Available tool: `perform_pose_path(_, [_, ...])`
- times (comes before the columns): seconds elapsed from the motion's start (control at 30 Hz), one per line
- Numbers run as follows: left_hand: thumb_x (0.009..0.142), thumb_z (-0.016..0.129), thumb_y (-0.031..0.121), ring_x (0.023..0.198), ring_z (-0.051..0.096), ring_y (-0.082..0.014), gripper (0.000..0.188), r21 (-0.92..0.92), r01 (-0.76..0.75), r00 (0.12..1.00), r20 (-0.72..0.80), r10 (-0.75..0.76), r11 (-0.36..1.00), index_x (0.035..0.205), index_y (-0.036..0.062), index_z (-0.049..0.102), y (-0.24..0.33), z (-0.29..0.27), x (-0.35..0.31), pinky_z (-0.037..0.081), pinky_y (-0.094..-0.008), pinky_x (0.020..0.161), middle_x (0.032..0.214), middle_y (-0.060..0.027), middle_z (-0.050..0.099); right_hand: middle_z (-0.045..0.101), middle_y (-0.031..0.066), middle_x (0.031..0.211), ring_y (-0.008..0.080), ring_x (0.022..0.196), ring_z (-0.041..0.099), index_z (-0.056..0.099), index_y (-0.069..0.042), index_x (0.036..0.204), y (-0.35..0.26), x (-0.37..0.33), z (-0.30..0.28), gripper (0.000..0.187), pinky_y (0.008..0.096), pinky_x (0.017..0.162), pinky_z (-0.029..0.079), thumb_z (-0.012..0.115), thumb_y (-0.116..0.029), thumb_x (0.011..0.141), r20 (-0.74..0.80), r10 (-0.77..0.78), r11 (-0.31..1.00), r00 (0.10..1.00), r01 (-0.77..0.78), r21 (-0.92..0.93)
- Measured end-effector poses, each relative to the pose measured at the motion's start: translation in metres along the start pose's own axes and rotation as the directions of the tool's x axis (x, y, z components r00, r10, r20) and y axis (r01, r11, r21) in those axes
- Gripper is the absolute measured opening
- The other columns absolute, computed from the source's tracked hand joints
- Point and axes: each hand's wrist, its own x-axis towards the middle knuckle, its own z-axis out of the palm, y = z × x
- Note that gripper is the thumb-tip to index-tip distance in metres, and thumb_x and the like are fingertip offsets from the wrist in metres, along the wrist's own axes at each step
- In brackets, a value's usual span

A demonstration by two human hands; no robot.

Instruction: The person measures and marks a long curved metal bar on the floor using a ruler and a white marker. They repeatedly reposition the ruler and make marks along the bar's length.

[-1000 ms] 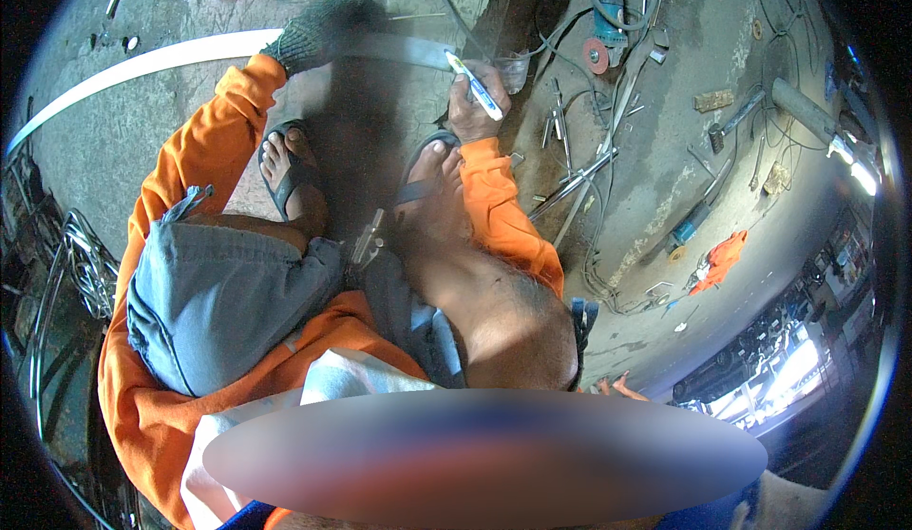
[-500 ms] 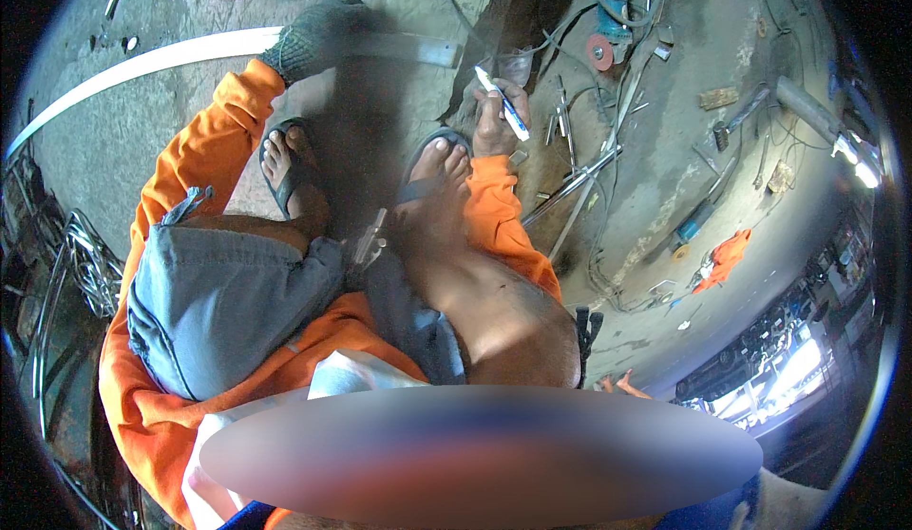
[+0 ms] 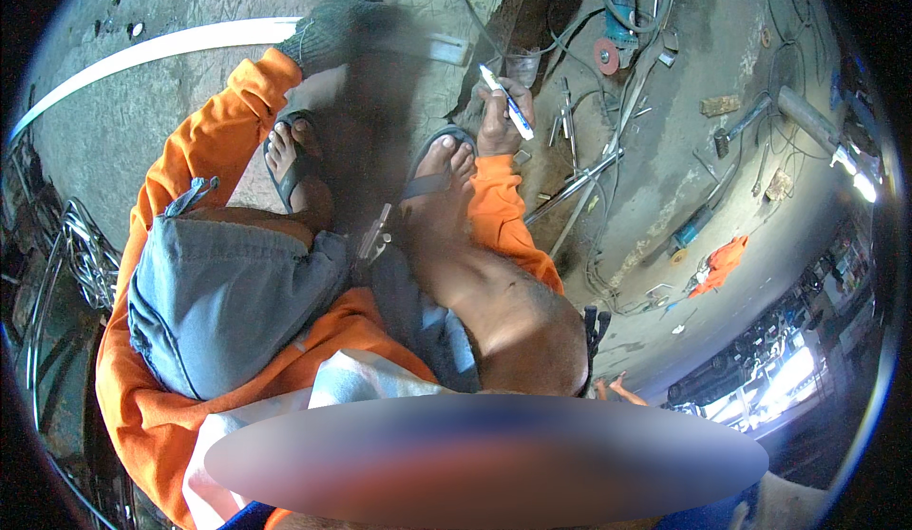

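Observation:
My left hand [image 3: 332, 31], in a dark knitted glove, is closed over a long flat metal strip [image 3: 180, 48]. The strip looks pale and curved in this view and lies across the worn floor slab, running from the far left to just beyond the glove on the right. Shadow hides part of the glove's fingers. Bare and closed, my right hand [image 3: 502, 117] grips a white and blue marker pen [image 3: 507, 102] near the strip's right end. The pen slants, its upper end pointing toward the strip. Both hands are beyond my sandalled feet.
An angle grinder [image 3: 616, 22] with a reddish disc lies at the far right among cables. Metal offcuts and rods [image 3: 575, 185] are scattered right of my right hand. Farther right are a second grinder [image 3: 692, 231] and an orange cloth [image 3: 719, 266]. Coiled metal [image 3: 85, 255] lies at left.
The whole view has shifted slightly, so the far floor and my left hand appear a little farther right. Both hands keep their grips; the pen has barely moved.

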Motion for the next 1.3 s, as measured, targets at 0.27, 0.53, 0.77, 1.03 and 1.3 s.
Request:
perform_pose_path(0.27, [0.088, 0.067, 0.017, 0.096, 0.068, -0.0371, 0.027, 0.030, 0.024, 1.000, 0.017, -0.025, 0.999, 0.113, 0.0097, 0.073, 0.004, -0.002, 0.002, 0.054, -0.0443, 0.085, 0.105, -0.0156, 0.070, 0.070, 0.0084, 0.086, 0.0139, 0.074, 0.065, 0.066, 0.002, 0.102, -0.001, -0.002, 0.003, 0.021, 0.0273, 0.068, 0.051, 0.064, -0.014, 0.089, -0.055, 0.012, 0.999, 0.998, -0.011, 0.032])
perform_pose_path(0.53, [0.090, 0.066, 0.019, 0.093, 0.068, -0.0375, 0.023, 0.089, 0.038, 0.998, 0.056, -0.043, 0.995, 0.110, 0.0101, 0.073, 0.004, 0.001, 0.003, 0.054, -0.0450, 0.084, 0.100, -0.0156, 0.069, 0.071, 0.0102, 0.084, 0.0165, 0.080, 0.070, 0.065, 0.004, 0.105, -0.017, 0.000, 0.004, 0.022, 0.0278, 0.076, 0.052, 0.061, -0.011, 0.088, -0.016, 0.001, 1.000, 1.000, -0.001, 0.014])
perform_pose_path(0.77, [0.090, 0.065, 0.018, 0.095, 0.068, -0.0372, 0.024, 0.076, 0.004, 1.000, -0.006, -0.004, 0.997, 0.111, 0.0079, 0.072, 0.000, 0.004, 0.002, 0.054, -0.0446, 0.085, 0.102, -0.0161, 0.069, 0.071, 0.0123, 0.087, 0.0182, 0.081, 0.070, 0.064, 0.004, 0.105, -0.017, -0.001, 0.005, 0.023, 0.0284, 0.076, 0.053, 0.060, -0.012, 0.090, -0.030, 0.002, 1.000, 1.000, -0.002, 0.007])
perform_pose_path(1.03, [0.093, 0.062, 0.018, 0.098, 0.067, -0.0367, 0.024, 0.066, 0.053, 0.997, 0.052, -0.056, 0.996, 0.114, 0.0098, 0.072, 0.004, 0.002, 0.005, 0.053, -0.0448, 0.088, 0.104, -0.0155, 0.069, 0.070, 0.0116, 0.096, 0.0190, 0.085, 0.066, 0.066, 0.001, 0.108, -0.026, 0.002, 0.009, 0.024, 0.0334, 0.080, 0.054, 0.063, -0.013, 0.088, 0.049, -0.082, 0.992, 0.995, 0.086, -0.096])
perform_pose_path(1.3, [0.091, 0.064, 0.017, 0.096, 0.065, -0.0393, 0.028, 0.070, 0.056, 0.996, 0.060, -0.060, 0.996, 0.117, 0.0085, 0.071, 0.005, 0.001, 0.006, 0.054, -0.0452, 0.085, 0.102, -0.0173, 0.067, 0.073, 0.0180, 0.108, 0.0286, 0.097, 0.073, 0.069, -0.002, 0.109, -0.021, 0.007, 0.040, 0.027, 0.0379, 0.087, 0.057, 0.069, -0.009, 0.082, 0.184, -0.300, 0.949, 0.936, 0.312, -0.037])
